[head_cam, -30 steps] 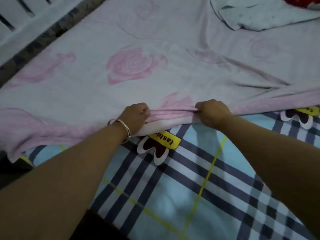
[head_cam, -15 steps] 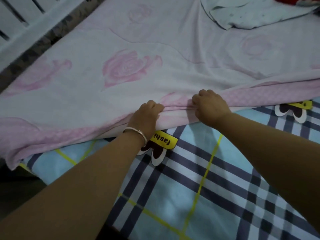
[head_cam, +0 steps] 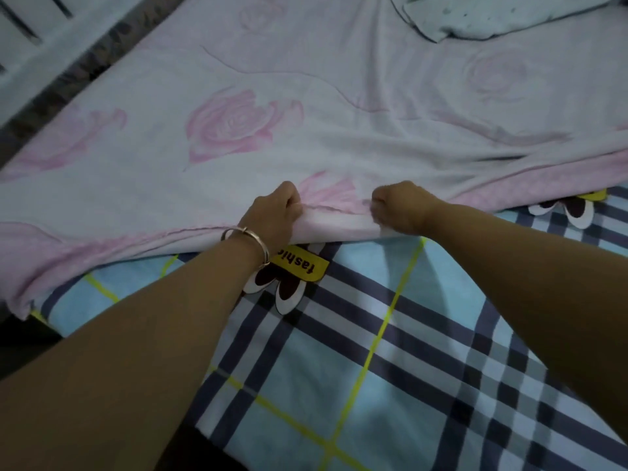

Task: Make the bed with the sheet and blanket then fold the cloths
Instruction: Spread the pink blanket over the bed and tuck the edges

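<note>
both hands grip the near hem of the pink rose blanket [head_cam: 306, 137]: left hand [head_cam: 273, 215], bangle [head_cam: 249, 237] on its wrist, and right hand [head_cam: 402, 207] have fingers curled round the bunched edge. it lies over the plaid sheet [head_cam: 390, 351], near a pale cloth [head_cam: 503, 15].

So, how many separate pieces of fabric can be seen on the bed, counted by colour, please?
Pink rose-print blanket, gripped at its near edge by the left hand and the right hand: 1
Blue plaid sheet: 1
Pale grey-white cloth, top right: 1
Total: 3
</note>
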The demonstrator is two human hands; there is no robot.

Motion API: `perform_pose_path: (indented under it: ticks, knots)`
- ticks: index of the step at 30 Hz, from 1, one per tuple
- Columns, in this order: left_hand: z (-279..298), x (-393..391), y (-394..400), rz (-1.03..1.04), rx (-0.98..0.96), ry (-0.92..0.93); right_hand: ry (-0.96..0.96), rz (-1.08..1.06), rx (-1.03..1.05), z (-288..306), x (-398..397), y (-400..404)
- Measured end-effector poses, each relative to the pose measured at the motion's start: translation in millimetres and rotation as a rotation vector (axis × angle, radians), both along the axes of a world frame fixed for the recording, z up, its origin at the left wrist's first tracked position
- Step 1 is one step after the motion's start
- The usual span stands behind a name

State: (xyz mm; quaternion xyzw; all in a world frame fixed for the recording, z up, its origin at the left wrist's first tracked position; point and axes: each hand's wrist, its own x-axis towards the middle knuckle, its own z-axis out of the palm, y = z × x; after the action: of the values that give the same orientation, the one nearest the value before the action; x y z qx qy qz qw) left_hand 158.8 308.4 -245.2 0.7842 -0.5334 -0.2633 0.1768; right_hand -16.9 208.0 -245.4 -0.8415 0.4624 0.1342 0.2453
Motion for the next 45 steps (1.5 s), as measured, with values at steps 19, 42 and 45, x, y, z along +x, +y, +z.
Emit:
perform_pose_path:
  ticks: [19,42,45]
  knots:
    - [23,-68,166,-0.401,0.296,-0.068,0.164,0.257,0.024,18,-66,176]
    - [28,-211,208,-0.52,0.49,-0.098,0.141,0.168,-0.13,25,-207,257]
    - [30,-262,188,-0.533,0.45,-0.055,0.202,0.113,-0.188,27,-256,239]
